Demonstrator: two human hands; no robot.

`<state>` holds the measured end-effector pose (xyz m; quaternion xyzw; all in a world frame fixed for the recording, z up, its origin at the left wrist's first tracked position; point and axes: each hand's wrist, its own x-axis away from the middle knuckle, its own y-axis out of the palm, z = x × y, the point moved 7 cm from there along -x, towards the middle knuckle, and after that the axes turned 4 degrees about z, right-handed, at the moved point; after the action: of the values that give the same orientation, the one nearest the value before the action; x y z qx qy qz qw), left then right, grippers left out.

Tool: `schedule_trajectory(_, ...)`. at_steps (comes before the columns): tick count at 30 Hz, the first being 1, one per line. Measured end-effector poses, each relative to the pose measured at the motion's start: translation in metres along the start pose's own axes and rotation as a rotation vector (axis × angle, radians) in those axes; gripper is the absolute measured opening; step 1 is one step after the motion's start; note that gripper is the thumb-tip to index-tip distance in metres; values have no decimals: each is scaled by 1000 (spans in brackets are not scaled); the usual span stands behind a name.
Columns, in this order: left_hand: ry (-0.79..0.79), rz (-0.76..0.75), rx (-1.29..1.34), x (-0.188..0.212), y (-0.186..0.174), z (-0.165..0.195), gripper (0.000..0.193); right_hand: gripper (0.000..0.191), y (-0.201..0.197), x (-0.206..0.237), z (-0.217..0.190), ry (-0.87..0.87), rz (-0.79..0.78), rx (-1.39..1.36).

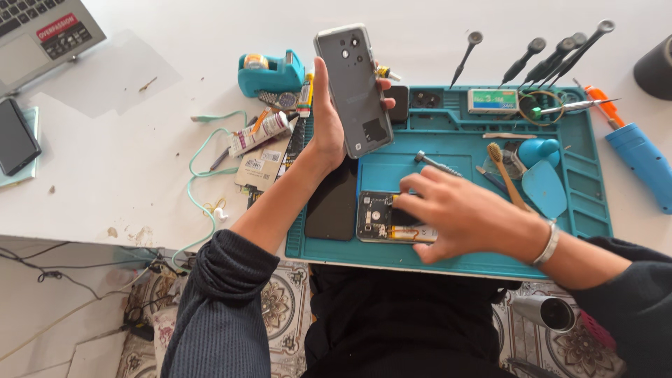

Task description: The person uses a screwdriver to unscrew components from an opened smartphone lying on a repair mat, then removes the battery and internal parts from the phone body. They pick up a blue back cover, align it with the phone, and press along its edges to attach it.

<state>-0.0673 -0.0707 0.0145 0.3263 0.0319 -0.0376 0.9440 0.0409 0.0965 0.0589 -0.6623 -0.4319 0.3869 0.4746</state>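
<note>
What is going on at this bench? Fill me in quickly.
A person sits at a white table with a teal work mat in front of them. The left hand holds up a grey phone back cover, camera holes facing us. The right hand rests on an opened phone lying on the mat, its insides showing. A dark screen panel lies beside it. Screwdrivers, a toothbrush and a tape dispenser sit around.
</note>
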Motion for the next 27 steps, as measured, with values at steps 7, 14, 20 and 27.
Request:
schedule_trajectory(7, -39, 69, -113, 1, -2, -3, 84, 51, 5, 5, -12, -60, 20, 164)
schedule_trajectory(14, -44, 77, -101, -1, -2, -3, 83, 17, -31, 9, -2, -79, 328, 212)
schedule_trajectory(20, -61, 128, -204, -1, -5, -2, 76, 23, -28, 3, 2, -25, 264, 206)
schedule_trajectory(27, -69, 110, -169, 0, -4, -3, 77, 18, -26, 6, 4, -87, 318, 129)
